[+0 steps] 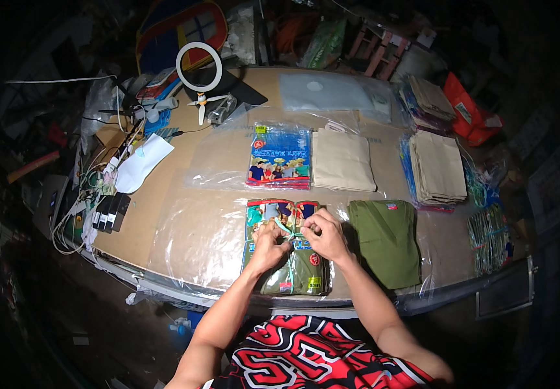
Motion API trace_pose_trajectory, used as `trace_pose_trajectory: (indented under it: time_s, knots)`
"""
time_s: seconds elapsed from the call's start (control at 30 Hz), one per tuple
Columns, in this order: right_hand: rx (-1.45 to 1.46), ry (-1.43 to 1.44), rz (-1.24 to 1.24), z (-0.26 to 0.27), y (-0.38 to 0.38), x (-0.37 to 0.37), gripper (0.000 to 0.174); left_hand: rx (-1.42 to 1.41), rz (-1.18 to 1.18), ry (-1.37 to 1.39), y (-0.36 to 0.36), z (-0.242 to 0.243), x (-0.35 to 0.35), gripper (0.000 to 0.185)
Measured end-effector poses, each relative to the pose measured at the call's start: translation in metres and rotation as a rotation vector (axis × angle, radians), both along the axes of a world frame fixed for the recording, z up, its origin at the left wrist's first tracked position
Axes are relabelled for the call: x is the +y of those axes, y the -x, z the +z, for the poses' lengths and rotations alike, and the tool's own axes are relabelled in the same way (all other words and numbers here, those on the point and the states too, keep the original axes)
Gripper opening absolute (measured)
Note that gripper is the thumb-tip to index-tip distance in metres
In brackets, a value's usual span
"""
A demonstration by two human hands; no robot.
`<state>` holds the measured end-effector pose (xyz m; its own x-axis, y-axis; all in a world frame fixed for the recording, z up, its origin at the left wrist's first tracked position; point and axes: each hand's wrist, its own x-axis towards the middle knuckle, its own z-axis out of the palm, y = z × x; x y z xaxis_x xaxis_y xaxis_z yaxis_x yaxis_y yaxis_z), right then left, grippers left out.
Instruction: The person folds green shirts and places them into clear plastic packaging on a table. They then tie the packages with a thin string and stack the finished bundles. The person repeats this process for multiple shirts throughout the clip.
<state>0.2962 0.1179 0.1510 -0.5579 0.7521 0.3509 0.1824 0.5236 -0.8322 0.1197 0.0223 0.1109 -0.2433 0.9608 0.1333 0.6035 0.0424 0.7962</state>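
Note:
A bundle of green V-neck shirts in printed clear packets [302,272] lies at the table's near edge, directly before me. Light green string [291,262] crosses it lengthwise and across, meeting near its middle. My left hand [269,247] rests over the left part of the bundle, thumb and finger pinching the string beside the crossing. From the right, my right hand [327,238] has curled fingertips at the string; the thin strand between them is hard to make out. To the right of the bundle lies a folded olive-green V-neck shirt [387,243].
Beyond the bundle lie printed packets [279,158] and beige folded sheets [342,158]. More beige stacks [438,167] stand at the right, near tied green packets [490,240]. Tangled cables [78,219], black boxes [111,213] and a ring light [199,67] occupy the left side. Clear plastic sheeting [197,233] covers the tabletop.

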Motion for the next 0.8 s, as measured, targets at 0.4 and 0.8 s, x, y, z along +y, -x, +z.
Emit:
trace_pose_trajectory:
  time_s: [0.4, 0.8]
  knots:
    - [-0.209, 0.344, -0.012, -0.013, 0.009, -0.014, 0.019, -0.001, 0.007, -0.033, -0.002, -0.003, -0.002, 0.03]
    - [-0.219, 0.094, -0.015, -0.019, 0.026, -0.008, 0.02, 0.094, 0.002, -0.108, -0.003, -0.008, -0.003, 0.026]
